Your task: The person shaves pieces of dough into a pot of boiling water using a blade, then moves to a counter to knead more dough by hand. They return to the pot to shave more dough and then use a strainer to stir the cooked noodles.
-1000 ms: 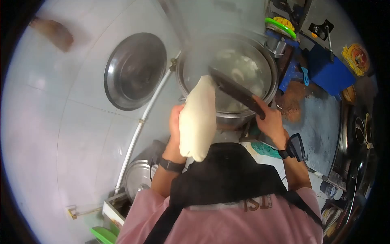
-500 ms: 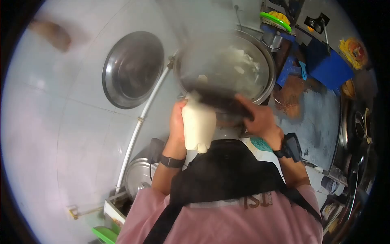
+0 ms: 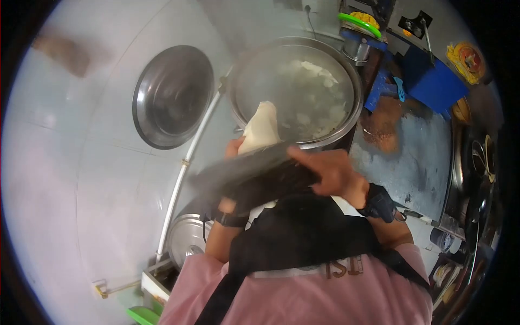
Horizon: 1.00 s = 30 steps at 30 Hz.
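Note:
My left hand [image 3: 234,149] holds a long pale lump of dough [image 3: 261,127] tilted toward a big steel pot [image 3: 346,116] of steaming water with white dough pieces [image 3: 317,100] floating in it. My right hand [image 3: 327,170] grips a dark flat blade [image 3: 249,176], blurred with motion, lying across the lower part of the dough and hiding most of my left hand. Both wrists carry dark bands.
A round steel lid [image 3: 172,96] hangs on the tiled wall to the left, beside a white pipe [image 3: 187,162]. A smaller steel pot [image 3: 184,241] sits below. Blue containers [image 3: 433,81] and a grey counter [image 3: 411,157] are to the right.
The blade swept from over the pot back toward me and leftward across the dough. The dough now points further up over the pot's rim.

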Each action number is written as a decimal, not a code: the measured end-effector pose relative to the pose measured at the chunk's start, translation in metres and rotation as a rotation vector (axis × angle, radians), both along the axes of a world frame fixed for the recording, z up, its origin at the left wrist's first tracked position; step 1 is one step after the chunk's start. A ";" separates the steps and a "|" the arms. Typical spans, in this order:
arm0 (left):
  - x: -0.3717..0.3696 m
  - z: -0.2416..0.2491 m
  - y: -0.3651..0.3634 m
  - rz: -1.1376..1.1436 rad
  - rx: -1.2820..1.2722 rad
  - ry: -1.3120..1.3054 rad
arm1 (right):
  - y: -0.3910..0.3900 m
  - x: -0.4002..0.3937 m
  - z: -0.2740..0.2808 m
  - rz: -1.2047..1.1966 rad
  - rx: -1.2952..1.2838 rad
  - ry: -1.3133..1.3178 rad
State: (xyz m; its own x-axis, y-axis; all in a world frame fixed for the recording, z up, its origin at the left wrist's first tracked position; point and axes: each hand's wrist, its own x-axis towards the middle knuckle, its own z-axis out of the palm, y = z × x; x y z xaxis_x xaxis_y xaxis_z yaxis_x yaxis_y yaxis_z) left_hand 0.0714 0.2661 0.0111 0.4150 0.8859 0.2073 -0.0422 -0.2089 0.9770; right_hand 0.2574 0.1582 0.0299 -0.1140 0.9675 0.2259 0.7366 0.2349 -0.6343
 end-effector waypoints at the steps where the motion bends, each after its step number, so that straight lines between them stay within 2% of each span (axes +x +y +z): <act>1: 0.000 0.015 -0.006 -0.065 -0.114 -0.132 | 0.000 -0.003 0.005 -0.011 0.004 -0.021; 2: 0.000 0.024 -0.009 -0.123 -0.227 -0.267 | 0.000 -0.005 0.007 -0.016 0.010 -0.046; 3: 0.001 0.019 -0.002 -0.177 -0.566 -0.484 | 0.002 0.000 -0.006 -0.014 0.009 -0.047; 4: -0.002 0.008 0.009 -0.228 -0.905 -0.700 | 0.005 0.012 -0.031 -0.168 0.045 -0.030; 5: -0.013 -0.019 0.022 -0.400 -0.829 -0.769 | 0.006 0.023 -0.045 -0.319 0.084 -0.016; 6: -0.004 -0.006 0.007 0.051 -0.471 -0.406 | 0.002 0.029 -0.046 -0.304 0.083 -0.024; 8: -0.006 -0.005 0.012 -0.007 -0.576 -0.475 | -0.001 0.038 -0.047 -0.502 -0.097 -0.041; 9: -0.007 -0.013 0.016 -0.008 -0.578 -0.472 | -0.002 0.033 -0.041 -0.472 -0.027 0.017; 10: -0.008 -0.028 0.020 -0.107 -0.563 -0.551 | -0.002 0.025 -0.035 -0.477 -0.033 0.020; 11: -0.008 -0.037 0.022 -0.211 -0.546 -0.627 | 0.000 0.015 -0.028 -0.313 0.080 0.071; 12: 0.002 -0.001 0.010 -0.176 -0.990 -0.772 | 0.002 0.007 -0.018 -0.150 0.201 0.121; 14: -0.006 0.000 0.004 -0.098 -0.099 -0.022 | 0.001 -0.007 0.006 0.034 0.087 0.000; 15: -0.006 0.002 0.001 -0.108 -0.050 -0.075 | 0.000 -0.010 0.008 0.015 0.042 -0.040; 16: -0.003 0.000 0.003 -0.108 -0.049 -0.073 | 0.001 -0.006 0.000 0.016 0.044 -0.037; 18: 0.002 -0.016 0.015 -0.086 -0.473 -0.539 | 0.006 0.016 -0.033 -0.202 0.051 0.001; 19: -0.017 -0.050 0.031 -0.236 -0.692 -0.590 | 0.007 0.028 -0.046 -0.360 -0.004 -0.007; 20: -0.014 -0.065 0.031 -0.022 -0.566 -0.356 | 0.004 0.037 -0.053 -0.348 0.001 -0.013; 22: -0.021 -0.086 0.043 0.042 -0.457 -0.296 | 0.002 0.048 -0.060 -0.602 -0.284 0.051; 23: -0.020 -0.077 0.044 0.039 -0.456 -0.299 | 0.006 0.048 -0.062 -0.604 -0.282 0.047; 25: -0.012 -0.041 0.038 -0.245 -0.804 -0.708 | 0.012 0.041 -0.065 -0.529 -0.162 0.091; 26: -0.003 -0.026 0.033 -0.264 -0.807 -0.700 | 0.016 0.038 -0.069 -0.548 -0.157 0.094; 28: 0.011 -0.002 0.020 -0.284 -0.843 -0.938 | 0.028 0.029 -0.075 -0.417 0.094 0.217; 29: 0.014 0.005 0.020 -0.287 -0.840 -0.941 | 0.031 0.020 -0.065 -0.416 0.097 0.213; 30: 0.016 0.009 0.020 -0.222 -0.752 -0.910 | 0.028 0.007 -0.051 -0.436 -0.066 0.586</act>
State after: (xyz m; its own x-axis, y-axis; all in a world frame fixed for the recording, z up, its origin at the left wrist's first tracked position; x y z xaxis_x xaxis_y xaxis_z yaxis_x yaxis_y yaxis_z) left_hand 0.0877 0.2856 0.0206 0.5436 0.8386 -0.0345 -0.7432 0.5000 0.4447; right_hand 0.2647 0.1860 -0.0211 0.4064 0.9109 0.0710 0.2899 -0.0549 -0.9555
